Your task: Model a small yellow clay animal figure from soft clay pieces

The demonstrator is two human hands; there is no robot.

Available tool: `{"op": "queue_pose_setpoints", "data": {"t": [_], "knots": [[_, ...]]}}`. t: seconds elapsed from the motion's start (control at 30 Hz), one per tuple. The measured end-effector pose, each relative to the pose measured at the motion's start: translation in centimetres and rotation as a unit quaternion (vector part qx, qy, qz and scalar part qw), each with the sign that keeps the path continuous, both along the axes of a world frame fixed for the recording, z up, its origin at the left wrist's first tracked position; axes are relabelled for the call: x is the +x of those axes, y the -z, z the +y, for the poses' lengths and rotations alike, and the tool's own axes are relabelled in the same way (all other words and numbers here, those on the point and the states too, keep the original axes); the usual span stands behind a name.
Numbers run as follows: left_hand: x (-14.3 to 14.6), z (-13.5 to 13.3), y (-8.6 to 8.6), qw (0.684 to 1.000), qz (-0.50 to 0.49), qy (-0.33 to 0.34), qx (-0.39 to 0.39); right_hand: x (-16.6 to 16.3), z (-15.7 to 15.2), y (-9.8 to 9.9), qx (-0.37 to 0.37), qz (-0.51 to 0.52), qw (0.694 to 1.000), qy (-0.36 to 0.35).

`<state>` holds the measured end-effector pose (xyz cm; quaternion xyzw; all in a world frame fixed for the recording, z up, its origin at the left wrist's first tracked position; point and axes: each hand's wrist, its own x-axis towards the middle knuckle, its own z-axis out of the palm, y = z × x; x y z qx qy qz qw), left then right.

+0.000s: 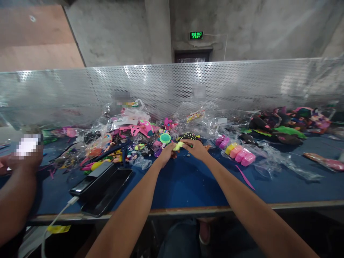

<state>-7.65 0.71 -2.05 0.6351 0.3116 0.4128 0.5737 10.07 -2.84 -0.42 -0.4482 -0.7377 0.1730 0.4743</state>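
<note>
My left hand (166, 154) and my right hand (195, 149) meet over the blue table, both with fingers closed on a small yellow piece of soft modelling clay (177, 146). It is stretched between the fingertips of the two hands. Just behind it sits a dark, dotted dome-shaped figure (188, 136), partly covered by my right hand. A round green-and-white piece (165, 138) stands beyond my left hand. Bars of pink and yellow clay (242, 154) lie to the right, near a thin pink modelling tool (244, 177).
Clay figures and clear plastic bags (120, 125) are heaped along a perforated metal screen (161, 82). Front left lie a power bank (92, 179) with a white cable and a black phone (107, 193). At far left another person's hand (25, 157) holds a bright-screened device. Dark figures (287, 125) pile up right.
</note>
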Motion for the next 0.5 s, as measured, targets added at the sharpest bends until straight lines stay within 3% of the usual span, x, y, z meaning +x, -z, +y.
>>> {"op": "queue_pose_setpoints", "data": {"t": [0.23, 0.5], "knots": [[0.12, -0.43, -0.24, 1.000, -0.002, -0.019, 0.008, -0.23, -0.34, -0.32, 0.005, -0.039, 0.999, 0.035], [0.15, -0.40, -0.02, 0.999, 0.018, -0.024, 0.032, -0.19, -0.34, -0.10, 0.006, -0.062, 0.998, 0.010]]}}
